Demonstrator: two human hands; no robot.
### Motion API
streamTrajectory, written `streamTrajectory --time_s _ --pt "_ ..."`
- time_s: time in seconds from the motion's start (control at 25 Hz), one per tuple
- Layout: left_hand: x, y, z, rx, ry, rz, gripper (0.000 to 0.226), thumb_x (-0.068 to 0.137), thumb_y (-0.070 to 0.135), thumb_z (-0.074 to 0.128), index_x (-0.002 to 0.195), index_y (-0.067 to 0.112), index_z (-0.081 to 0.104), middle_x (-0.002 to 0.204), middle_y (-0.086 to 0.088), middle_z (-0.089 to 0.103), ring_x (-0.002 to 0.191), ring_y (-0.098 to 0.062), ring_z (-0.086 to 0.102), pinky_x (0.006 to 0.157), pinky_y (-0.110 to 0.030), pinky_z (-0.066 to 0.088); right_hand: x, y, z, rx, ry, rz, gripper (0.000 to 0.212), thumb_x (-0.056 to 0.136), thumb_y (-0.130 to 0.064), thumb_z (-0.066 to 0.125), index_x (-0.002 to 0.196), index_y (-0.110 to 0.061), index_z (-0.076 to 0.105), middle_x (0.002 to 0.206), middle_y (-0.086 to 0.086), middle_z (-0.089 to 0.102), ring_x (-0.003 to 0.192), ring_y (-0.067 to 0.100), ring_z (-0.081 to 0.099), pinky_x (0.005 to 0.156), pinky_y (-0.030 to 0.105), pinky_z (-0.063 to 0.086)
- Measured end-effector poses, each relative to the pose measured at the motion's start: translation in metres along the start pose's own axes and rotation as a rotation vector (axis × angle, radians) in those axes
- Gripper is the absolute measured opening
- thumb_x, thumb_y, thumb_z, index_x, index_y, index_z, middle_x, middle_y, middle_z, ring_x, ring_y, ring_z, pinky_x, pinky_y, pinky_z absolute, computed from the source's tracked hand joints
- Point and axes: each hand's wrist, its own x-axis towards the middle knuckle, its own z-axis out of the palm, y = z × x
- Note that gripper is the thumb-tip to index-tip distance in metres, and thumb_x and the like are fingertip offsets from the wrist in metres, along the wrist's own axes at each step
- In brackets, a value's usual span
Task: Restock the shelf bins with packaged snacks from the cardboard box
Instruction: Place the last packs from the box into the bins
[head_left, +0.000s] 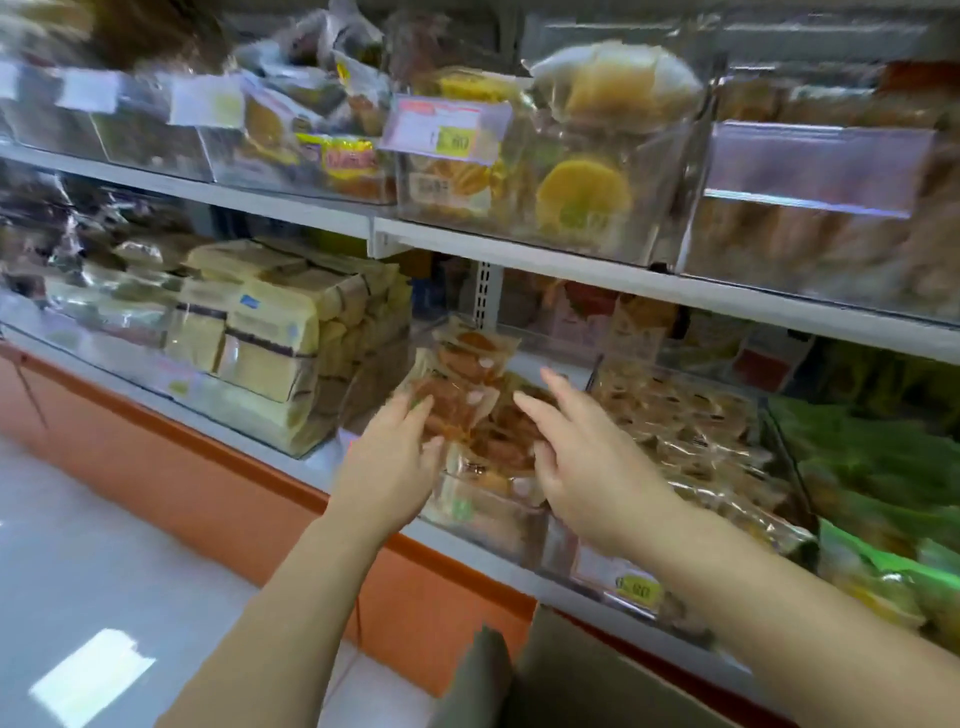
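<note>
Both hands spread: left hand (395, 457) touches snack packs (467, 395) in the bin (488, 519); right hand (582, 457) hovers near them.

- My left hand (392, 457) is reaching forward, arm stretched out, fingers loosely spread.
- My right hand (587, 467) is reaching alongside it, palm turned inward, fingers extended and apart.
- Both forearms are bare.

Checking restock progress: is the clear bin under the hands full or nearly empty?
Full: brown snack packets pile above the clear bin front wall, between both open hands.
</note>
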Motion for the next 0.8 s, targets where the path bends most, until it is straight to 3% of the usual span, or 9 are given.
streamTrajectory --time_s 0.12,0.2,0.24,0.28,0.36,0.44,0.56,0.72,0.8 --pt "0.026 -0.005 0.005 0.038 -0.019 0.087 0.060 0.100 0.027 0.045 0.155 0.019 0.022 0.164 -0.002 0.012 0.151 -0.019 0.011 0.116 -0.022 0.004 0.056 -0.020 0.013 -0.044 -0.271 0.080 0.073 0.099 -0.013 0.039 0.154 -0.032 -0.005 0.162 0.000 -0.016 0.148 0.027 0.013 0.113 0.038 0.034" --pt "0.041 -0.013 0.010 0.062 -0.067 0.142 0.062 0.099 0.026 0.042 0.156 0.022 0.018 0.165 -0.002 0.006 0.152 -0.021 0.007 0.120 -0.028 0.005 0.084 -0.025 0.026 -0.095 -0.511 0.222 0.088 0.098 -0.020 0.045 0.148 -0.033 -0.026 0.159 0.007 -0.024 0.126 0.032 0.047 0.087 0.034 0.052" --pt "0.046 -0.018 0.013 0.058 -0.108 0.134 0.062 0.100 0.030 0.040 0.156 0.026 0.016 0.165 0.001 0.003 0.152 -0.021 0.007 0.123 -0.034 0.013 0.094 -0.025 0.033 -0.142 -0.620 0.261 0.092 0.099 -0.028 0.047 0.145 -0.030 -0.032 0.160 0.014 -0.016 0.108 0.029 0.059 0.078 0.032 0.054" --pt "0.052 -0.023 0.016 0.054 -0.154 0.105 0.062 0.100 0.035 0.039 0.156 0.030 0.013 0.165 0.005 0.000 0.152 -0.021 0.007 0.122 -0.040 0.021 0.102 -0.021 0.041 -0.194 -0.710 0.271 0.094 0.098 -0.039 0.047 0.146 -0.022 -0.032 0.160 0.021 0.008 0.095 0.026 0.063 0.080 0.033 0.055" --pt "0.063 -0.031 0.019 0.088 -0.268 0.048 0.065 0.099 0.046 0.038 0.155 0.037 0.008 0.164 0.011 -0.006 0.151 -0.024 0.010 0.117 -0.046 0.029 0.113 -0.011 0.054 -0.275 -0.810 0.237 0.099 0.093 -0.060 0.045 0.152 -0.007 -0.014 0.132 0.017 0.059 0.090 0.023 0.065 0.092 0.035 0.052" --pt "0.075 -0.037 0.024 0.107 -0.349 0.038 0.071 0.095 0.053 0.042 0.154 0.041 0.004 0.164 0.013 -0.009 0.150 -0.028 0.015 0.115 -0.048 0.031 0.119 -0.002 0.057 -0.290 -0.809 0.232 0.110 0.086 -0.069 0.047 0.151 -0.012 -0.021 0.126 0.012 0.063 0.107 0.026 0.062 0.101 0.037 0.046" --pt "0.090 -0.047 0.030 0.087 -0.408 0.041 0.084 0.089 0.050 0.055 0.153 0.044 0.002 0.163 0.016 -0.009 0.148 -0.030 0.020 0.111 -0.051 0.035 0.126 0.006 0.056 -0.263 -0.816 0.260 0.117 0.082 -0.070 0.054 0.139 -0.031 -0.041 0.148 0.010 0.044 0.131 0.028 0.046 0.111 0.037 0.034" --pt "0.089 -0.044 0.023 0.029 -0.382 0.048 0.086 0.088 0.045 0.063 0.156 0.034 0.011 0.165 0.007 0.000 0.148 -0.026 0.021 0.113 -0.045 0.034 0.126 0.008 0.055 -0.154 -0.779 0.300 0.118 0.079 -0.068 0.060 0.139 -0.038 -0.038 0.158 0.006 0.028 0.139 0.028 0.037 0.115 0.039 0.029" --pt "0.080 -0.044 0.010 -0.073 -0.312 0.057 0.077 0.090 0.033 0.062 0.155 0.032 0.020 0.164 0.000 0.013 0.146 -0.023 0.028 0.114 -0.036 0.033 0.119 0.007 0.047 -0.110 -0.698 0.257 0.106 0.085 -0.063 0.058 0.147 -0.038 -0.025 0.157 0.005 0.030 0.136 0.026 0.040 0.113 0.036 0.033"
